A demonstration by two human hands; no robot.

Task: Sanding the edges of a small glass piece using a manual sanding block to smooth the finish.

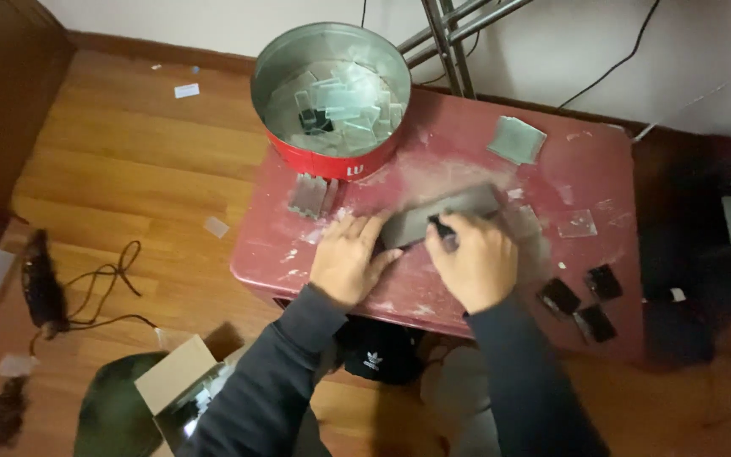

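A long grey block lies flat on the low dusty red table. My left hand rests flat on the table, its fingers against the block's near left end. My right hand is closed over a small dark piece and presses it on the block's near edge. Both sleeves are dark.
A round red tin with several clear glass pieces stands at the table's back left. Upright glass slips, a stack of clear squares, one clear square and three dark squares lie around. A cardboard box, a cable and metal legs are on the wooden floor.
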